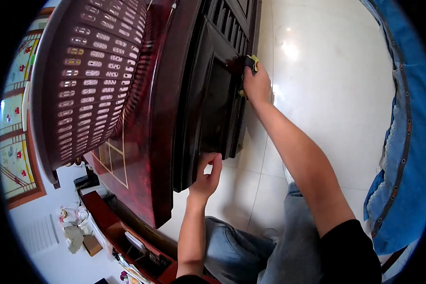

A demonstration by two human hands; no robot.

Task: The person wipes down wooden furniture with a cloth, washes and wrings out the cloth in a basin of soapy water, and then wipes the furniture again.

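Observation:
In the head view, my right hand (258,87) is closed around a bunched yellow and dark cloth (252,61), pressed to the lower edge of a dark wooden cabinet (215,102). Yellow bits of the cloth show on both sides of the fingers. My left hand (208,177) is beside the near end of the same cabinet, with fingers bent and a gap between thumb and forefinger. Nothing shows in it. Its fingertips are close to the panel edge; whether they touch is unclear. The cabinet's glossy reddish top (151,156) lies to the left of both hands.
A brown slotted plastic basket (94,85) stands on the glossy top. Pale floor tiles (317,94) lie to the right, bordered by a blue fabric cover (412,142). A reddish-brown shelf unit (99,213) with papers and small items is at lower left.

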